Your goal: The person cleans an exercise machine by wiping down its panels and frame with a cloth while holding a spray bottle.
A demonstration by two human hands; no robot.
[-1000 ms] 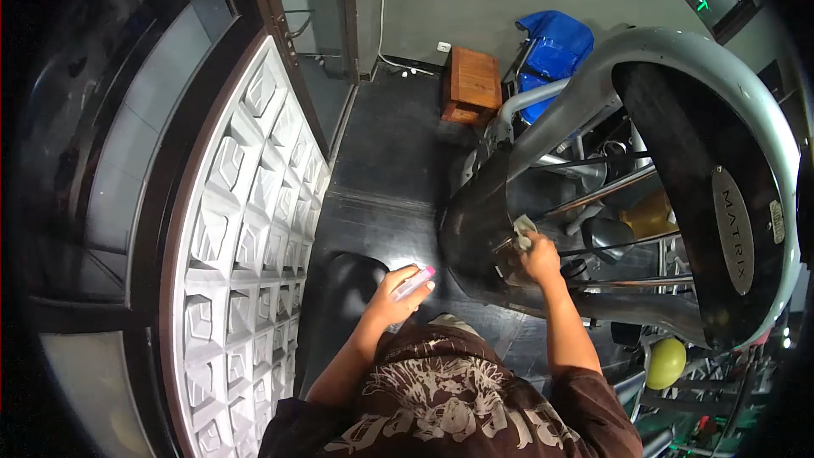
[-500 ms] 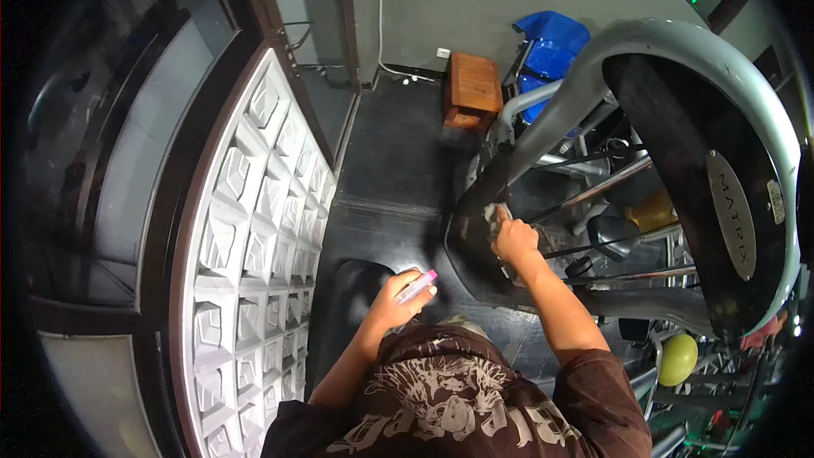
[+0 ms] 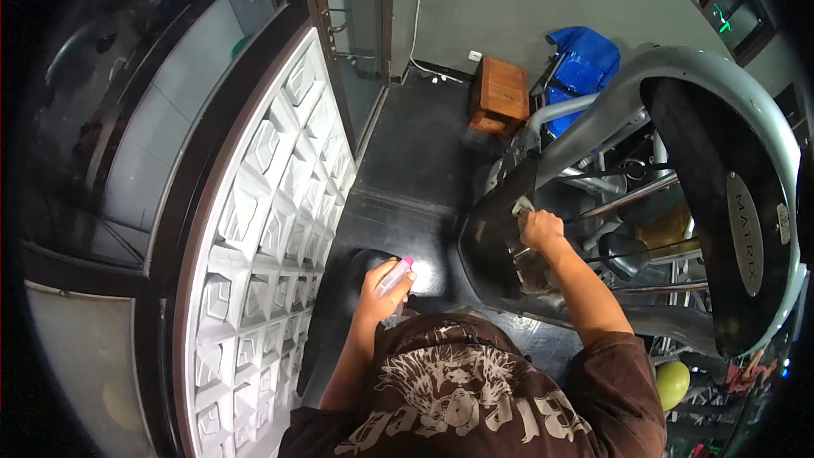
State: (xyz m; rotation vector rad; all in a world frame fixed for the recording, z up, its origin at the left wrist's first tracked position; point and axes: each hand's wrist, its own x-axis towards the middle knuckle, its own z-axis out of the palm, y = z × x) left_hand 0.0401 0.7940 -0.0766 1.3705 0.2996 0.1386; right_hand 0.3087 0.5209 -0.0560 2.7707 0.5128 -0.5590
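In the head view my left hand (image 3: 375, 293) is wrapped round a clear bottle (image 3: 393, 280) with a pink cap, held tilted low in front of my body. My right arm reaches forward, and my right hand (image 3: 542, 230) is closed on a pale cloth (image 3: 522, 204). The cloth rests against the black panel (image 3: 492, 242) at the base of a grey-framed gym machine (image 3: 678, 64). My fingers partly hide it. The machine carries a MATRIX badge (image 3: 745, 233) on its larger dark panel.
A white sculpted wall panel (image 3: 263, 229) runs along the left, beside a dark-framed window. At the back are a wooden box (image 3: 503, 89) and a blue chair (image 3: 583, 64). Metal rods and a yellow-green ball (image 3: 672, 385) are at the right. Dark flooring (image 3: 415, 148) lies ahead.
The view has shifted, so the surroundings sit further right. My right hand with the cloth is at a slightly different spot on the black panel. The bottle in my left hand now points more upright.
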